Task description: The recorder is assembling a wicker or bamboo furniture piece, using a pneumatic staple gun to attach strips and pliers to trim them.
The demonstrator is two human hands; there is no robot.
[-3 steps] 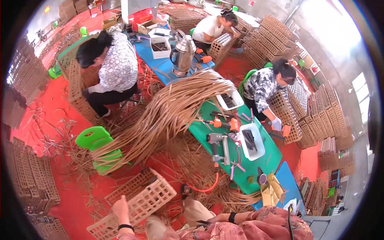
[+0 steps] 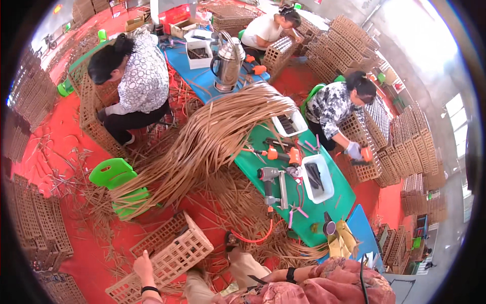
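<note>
A tan woven lattice basket (image 2: pixel 183 253) lies tilted on its side by my knees, low and left of centre. My left hand (image 2: pixel 144 267) grips its upper rim, thumb raised, with a dark band on the wrist. Inside the basket's far end a dark patch shows, too small to name. My right hand (image 2: pixel 276 275) is low over my lap, beside my trouser leg, apart from the basket. Its fingers are mostly hidden, and a thin black thing sticks out near them; I cannot make out whether the hand holds it.
A green table (image 2: pixel 304 202) holds a nail gun (image 2: pixel 271 175), an orange-bodied tool (image 2: pixel 286 156) and a white tray (image 2: pixel 318 180). Long brown strips (image 2: pixel 217 126) drape over its far end onto a green chair (image 2: pixel 114 173). Three co-workers handle baskets; stacked baskets (image 2: pixel 43 218) stand left.
The view has shifted slightly. My left hand and the basket sit a little further left and lower in it. At right, a co-worker's gloved hand has raised an orange tool.
</note>
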